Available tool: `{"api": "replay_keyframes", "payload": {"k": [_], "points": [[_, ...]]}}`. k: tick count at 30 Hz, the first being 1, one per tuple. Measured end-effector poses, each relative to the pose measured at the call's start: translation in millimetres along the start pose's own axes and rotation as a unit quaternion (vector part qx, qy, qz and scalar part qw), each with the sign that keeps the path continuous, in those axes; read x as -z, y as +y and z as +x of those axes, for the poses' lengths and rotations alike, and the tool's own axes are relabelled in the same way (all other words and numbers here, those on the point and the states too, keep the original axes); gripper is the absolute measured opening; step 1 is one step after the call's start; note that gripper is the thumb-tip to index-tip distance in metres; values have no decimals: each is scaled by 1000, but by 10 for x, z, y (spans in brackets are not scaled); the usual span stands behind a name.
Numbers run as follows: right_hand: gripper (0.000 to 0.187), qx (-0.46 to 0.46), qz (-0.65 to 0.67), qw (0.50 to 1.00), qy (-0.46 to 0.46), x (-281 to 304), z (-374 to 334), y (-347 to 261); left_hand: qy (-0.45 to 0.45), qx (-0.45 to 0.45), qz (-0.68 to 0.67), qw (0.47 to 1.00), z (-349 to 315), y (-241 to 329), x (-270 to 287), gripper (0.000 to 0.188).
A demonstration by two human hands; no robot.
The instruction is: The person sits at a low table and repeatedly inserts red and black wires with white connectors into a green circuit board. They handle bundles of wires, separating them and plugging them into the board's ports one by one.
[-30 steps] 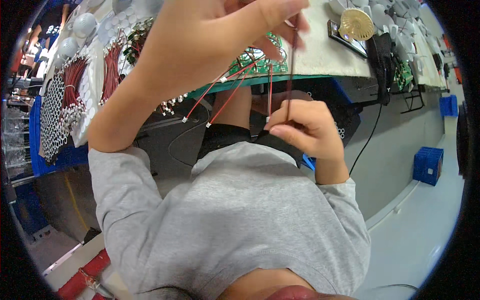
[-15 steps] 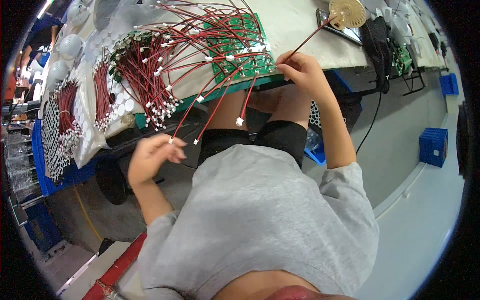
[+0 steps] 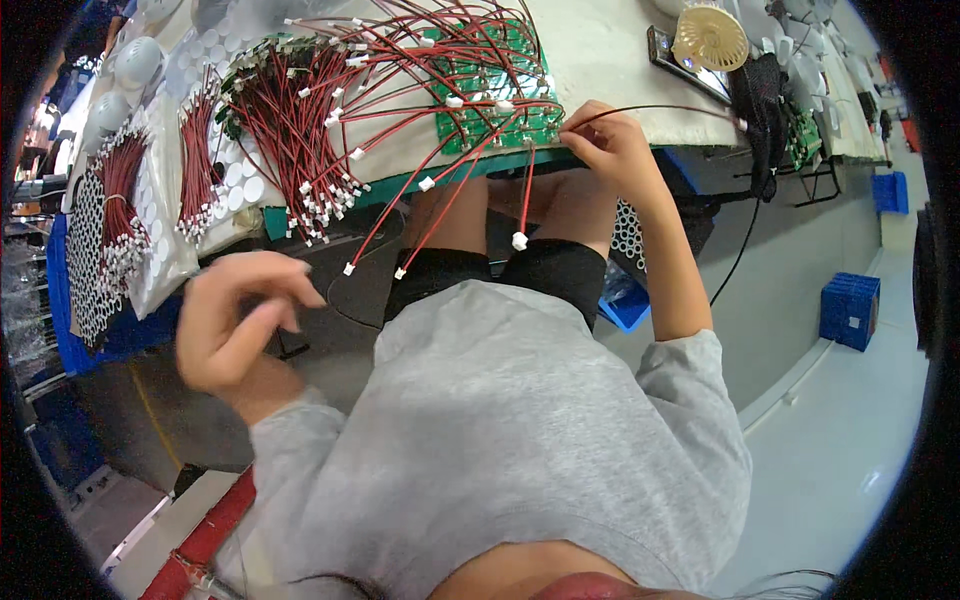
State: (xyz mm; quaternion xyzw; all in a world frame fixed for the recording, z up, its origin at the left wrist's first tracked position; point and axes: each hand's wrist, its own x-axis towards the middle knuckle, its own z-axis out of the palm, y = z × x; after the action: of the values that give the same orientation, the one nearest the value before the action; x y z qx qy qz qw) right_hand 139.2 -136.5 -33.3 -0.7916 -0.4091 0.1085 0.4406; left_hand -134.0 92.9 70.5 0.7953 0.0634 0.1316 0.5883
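My right hand [image 3: 612,150] is closed in a pinch on one end of a red-and-black wire lead [image 3: 660,107], at the right edge of a green circuit board panel [image 3: 470,120]. The lead runs off to the right and ends in a white connector. Many similar leads fan out from the panel; several hang over the table's front edge, with white connectors [image 3: 520,241] at their tips. My left hand [image 3: 235,325] hovers in front of the table, left of those hanging leads. Its fingers are bent but apart, and nothing shows between them.
Loose red-and-black leads [image 3: 300,130] are heaped left of the panel, with more bundles [image 3: 120,190] farther left beside white round parts. A cream handheld fan head [image 3: 710,40] rests at the back right, near a black cloth [image 3: 762,120]. Blue crates [image 3: 850,312] stand on the floor.
My left hand has moved left and toward me, away from the hanging connectors. The lead in my right hand has swung from pointing up toward the fan to lying rightward.
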Motion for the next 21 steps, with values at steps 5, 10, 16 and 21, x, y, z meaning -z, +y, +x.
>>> {"api": "replay_keyframes", "payload": {"k": [5, 10, 16, 21], "points": [[4, 90, -104, 990, 17, -10, -49, 14, -107, -45, 340, 933, 244, 1043, -305, 17], [7, 158, -174, 972, 14, -87, -53, 28, -78, -119, 376, 916, 88, 968, -353, 16], [13, 161, -216, 963, 9, -83, -62, -21, -77, -135, 386, 909, 92, 944, -342, 15], [14, 174, -248, 953, -12, -117, -1, 14, -73, -139, 403, 902, 26, 972, -348, 14]]}}
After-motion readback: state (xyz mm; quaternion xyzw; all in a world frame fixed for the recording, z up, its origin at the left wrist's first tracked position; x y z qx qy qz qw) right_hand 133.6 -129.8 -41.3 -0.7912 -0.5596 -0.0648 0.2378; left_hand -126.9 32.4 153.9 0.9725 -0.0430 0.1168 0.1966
